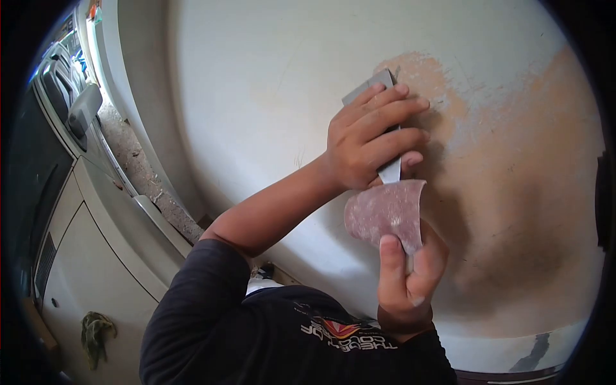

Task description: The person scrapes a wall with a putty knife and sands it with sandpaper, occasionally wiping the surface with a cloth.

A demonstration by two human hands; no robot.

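Head view: the reddish sheet (383, 206) curls in front of the pale panel (256, 90), its near edge pinched in my right grip (414, 273). I'd judge it next to weightless, springy rather than limp, with a dry, dusty face that shouldn't slide much under skin; too sharp a fold would probably crease or tear it. The near edge suits a hold best, 1 thumb flat on the face and fingers behind, as I have it, leaving the far edge free to bow.

Just beyond the sheet's far edge, my left grip (378, 138) is closed around a grey block (389, 174), 4 fingers draped over it and the thumb tip showing beneath them. The block looks rigid and fairly light, its flat sides best held across the middle. I can't tell if it touches the sheet.

My left forearm slants in from the left of the sheet, palm toward the panel; my right wrist sits below the sheet, thumb pointing up at it. The tan patch (507, 186) spreads to the sheet's right.
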